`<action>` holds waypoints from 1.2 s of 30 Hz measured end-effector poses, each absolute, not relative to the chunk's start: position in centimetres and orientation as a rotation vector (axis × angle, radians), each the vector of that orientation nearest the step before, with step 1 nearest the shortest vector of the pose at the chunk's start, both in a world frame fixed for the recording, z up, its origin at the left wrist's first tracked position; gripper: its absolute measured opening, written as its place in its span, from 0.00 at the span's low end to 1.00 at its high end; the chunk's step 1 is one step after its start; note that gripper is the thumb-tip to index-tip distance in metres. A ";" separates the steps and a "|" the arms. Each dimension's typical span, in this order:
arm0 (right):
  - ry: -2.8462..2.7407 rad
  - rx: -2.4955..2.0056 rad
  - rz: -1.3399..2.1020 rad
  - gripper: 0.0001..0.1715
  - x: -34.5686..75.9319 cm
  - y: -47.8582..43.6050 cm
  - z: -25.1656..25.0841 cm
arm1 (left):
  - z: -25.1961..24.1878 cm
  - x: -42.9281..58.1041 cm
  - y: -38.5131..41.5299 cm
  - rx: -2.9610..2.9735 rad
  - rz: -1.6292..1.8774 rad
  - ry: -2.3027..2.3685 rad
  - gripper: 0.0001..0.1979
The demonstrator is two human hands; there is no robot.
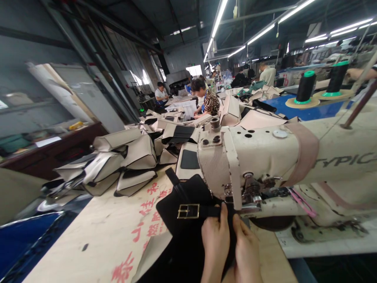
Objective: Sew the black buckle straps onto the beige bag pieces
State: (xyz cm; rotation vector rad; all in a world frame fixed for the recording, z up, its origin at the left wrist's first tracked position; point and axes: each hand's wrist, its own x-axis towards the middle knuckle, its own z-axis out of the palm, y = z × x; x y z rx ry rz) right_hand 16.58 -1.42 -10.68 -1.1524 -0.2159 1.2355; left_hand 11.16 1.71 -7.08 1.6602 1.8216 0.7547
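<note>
A black leather piece (182, 243) with a strap and a gold-coloured buckle (188, 211) lies over the wooden board, its upper edge close to the needle area of a cream sewing machine (265, 153). My left hand (216, 239) grips the black piece by the strap's right end, thumb and fingers pressed together. Just to its right, my right hand (246, 249) holds the same piece near the machine's presser area, fingers closed on it. The needle tip is hidden behind the machine head.
A pile of beige and black bags (138, 151) stands at the back left of the wooden board (103, 232). Thread spools (305, 88) sit behind the machine. A person (207, 98) works beyond the pile. A blue bin (32, 239) is at lower left.
</note>
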 end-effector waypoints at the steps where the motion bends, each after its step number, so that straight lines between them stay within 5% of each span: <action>1: -0.189 -1.146 1.227 0.30 16.5 -1.3 -10.6 | -7.1 11.1 1.9 1.675 0.741 1.826 0.25; 14: -0.552 -1.192 1.208 0.27 18.3 -1.1 -10.6 | -6.8 10.9 2.7 1.760 0.690 1.839 0.26; 19: -1.213 -1.554 0.629 0.17 20.7 -1.6 -9.7 | -6.9 10.8 2.6 1.789 0.687 1.838 0.28; 23: -1.488 -1.677 0.319 0.19 20.4 -1.6 -9.0 | -6.9 10.9 2.6 1.800 0.698 1.862 0.28; 36: -0.925 -1.359 1.047 0.26 19.0 -0.3 -11.7 | -6.8 10.8 2.6 1.862 0.641 1.897 0.25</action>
